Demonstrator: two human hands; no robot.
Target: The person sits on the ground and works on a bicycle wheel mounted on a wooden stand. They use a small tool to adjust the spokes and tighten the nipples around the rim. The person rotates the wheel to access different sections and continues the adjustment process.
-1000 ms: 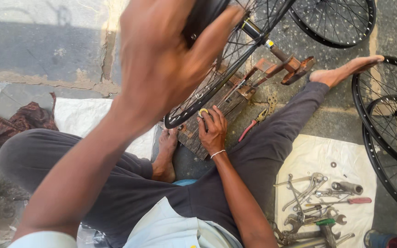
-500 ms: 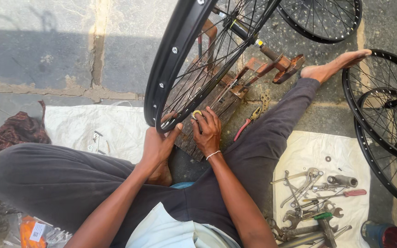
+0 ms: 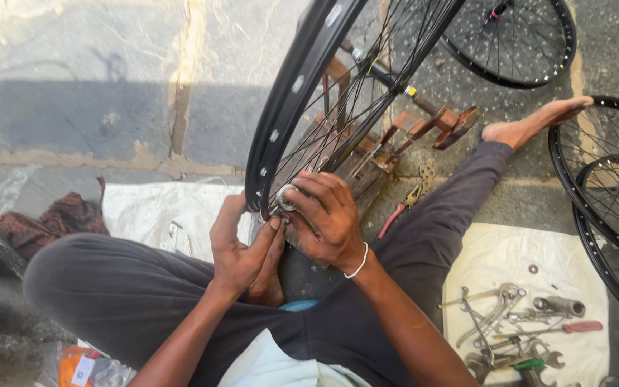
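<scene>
Here right hand (image 3: pixel 327 218) clamps a small round metal part (image 3: pixel 286 198) against the black wheel rim (image 3: pixel 288 107); left hand (image 3: pixel 238 247) pinches the rim's bottom edge. Around: rusty stand (image 3: pixel 402 132), white cloth (image 3: pixel 531 272) with steel wrenches (image 3: pixel 499 319), grey stone floor (image 3: pixel 94 107).

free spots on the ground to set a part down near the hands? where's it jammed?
Free: the upper part of the white cloth between the outstretched leg and the spanners; the left cloth between the raised knee and the red rag; bare paving left of the held wheel. Crowded: around both hands at the rim, the truing stand, pliers, and spare wheels at right.
</scene>
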